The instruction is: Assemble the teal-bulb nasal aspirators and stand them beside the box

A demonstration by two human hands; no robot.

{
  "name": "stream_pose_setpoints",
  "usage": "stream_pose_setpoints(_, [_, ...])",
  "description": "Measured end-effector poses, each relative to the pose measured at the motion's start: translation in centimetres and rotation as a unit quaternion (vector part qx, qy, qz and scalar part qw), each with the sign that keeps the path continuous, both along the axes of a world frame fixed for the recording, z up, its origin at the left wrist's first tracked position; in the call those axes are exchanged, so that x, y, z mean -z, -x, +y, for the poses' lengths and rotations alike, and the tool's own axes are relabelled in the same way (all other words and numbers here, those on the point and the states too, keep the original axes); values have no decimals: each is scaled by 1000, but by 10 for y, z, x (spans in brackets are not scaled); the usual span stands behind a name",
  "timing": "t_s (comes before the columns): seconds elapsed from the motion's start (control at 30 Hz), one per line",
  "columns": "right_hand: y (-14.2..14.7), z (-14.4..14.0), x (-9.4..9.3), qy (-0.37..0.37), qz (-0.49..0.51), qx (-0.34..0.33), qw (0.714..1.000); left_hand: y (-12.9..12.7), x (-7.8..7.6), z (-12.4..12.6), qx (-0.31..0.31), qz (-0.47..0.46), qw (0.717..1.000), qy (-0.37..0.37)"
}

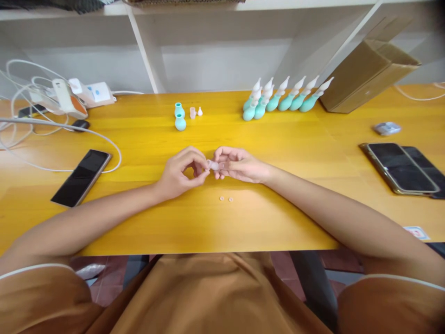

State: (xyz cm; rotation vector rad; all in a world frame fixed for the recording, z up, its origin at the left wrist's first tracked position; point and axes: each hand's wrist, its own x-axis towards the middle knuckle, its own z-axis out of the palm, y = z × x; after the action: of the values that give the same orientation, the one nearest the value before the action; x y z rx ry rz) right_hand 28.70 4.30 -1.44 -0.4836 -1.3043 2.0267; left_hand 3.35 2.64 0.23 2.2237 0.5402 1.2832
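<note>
A small translucent, pale pink plastic piece (pixel 213 165) is held between my two hands over the table. My right hand (pixel 243 166) grips its right part, thumb on top and fingers curled beneath. At the left end of the piece, my left hand (pixel 179 174) is closed in a pinch of thumb and forefinger; whether a tiny part sits in that pinch is too small to tell. Two tiny pinkish rings, a left ring (pixel 221 198) and a right ring (pixel 231 199), lie on the table just below my hands.
Turquoise bulbs (pixel 180 122), a pink cup-shaped part (pixel 193 112) and a white tip (pixel 200 112) stand behind. Several bulbs with white nozzles (pixel 279 102) stand back right, beside a cardboard box (pixel 371 76). Phones (pixel 403 167) lie right; another phone (pixel 81 178) and cables (pixel 116 155) lie left.
</note>
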Motion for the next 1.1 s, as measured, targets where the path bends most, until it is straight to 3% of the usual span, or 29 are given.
stream_pose_setpoints(0.1, [2,-1,-2,-7,-8,0,1000,0,0,-1,9,3,1000,-2])
stream_pose_setpoints(0.33, [5,0,4,-38,-12,62,997,-1,1,-1,-48,-12,999,-18])
stream_pose_setpoints(0.7, [5,-2,3,-61,-11,146,987,-2,1,-1,-32,-55,998,24])
stream_pose_setpoints(0.93, [7,-3,6,-90,-29,179,979,-3,9,1,-13,-62,987,150])
stream_pose_setpoints(1.1, [8,-7,5,-126,-43,199,971,-3,11,1,-19,-71,979,187])
